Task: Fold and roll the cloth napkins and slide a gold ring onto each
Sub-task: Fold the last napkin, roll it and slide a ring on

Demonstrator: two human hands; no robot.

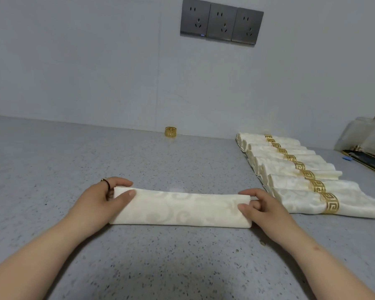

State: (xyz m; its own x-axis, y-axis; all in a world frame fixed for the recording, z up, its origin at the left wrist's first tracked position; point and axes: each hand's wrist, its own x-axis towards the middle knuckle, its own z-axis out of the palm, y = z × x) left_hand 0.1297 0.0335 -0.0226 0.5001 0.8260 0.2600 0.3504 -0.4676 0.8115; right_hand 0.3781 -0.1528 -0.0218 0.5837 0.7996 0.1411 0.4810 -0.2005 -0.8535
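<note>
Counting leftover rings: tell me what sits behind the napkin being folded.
Behind the folded napkin, one loose gold ring stands on the counter by the wall. Anything beneath the napkin is covered.

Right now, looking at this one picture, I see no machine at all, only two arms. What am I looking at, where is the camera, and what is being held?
There is no machine here. A person works with bare hands, and the single camera sits on their head, looking forward and down. The left hand and the right hand each grip one end of a cream folded napkin, thumbs on top. It lies on the grey speckled counter. To the right lies a row of finished napkins, each wearing a gold band. One spare gold ring stands at the back by the wall, which carries three wall sockets.
</note>
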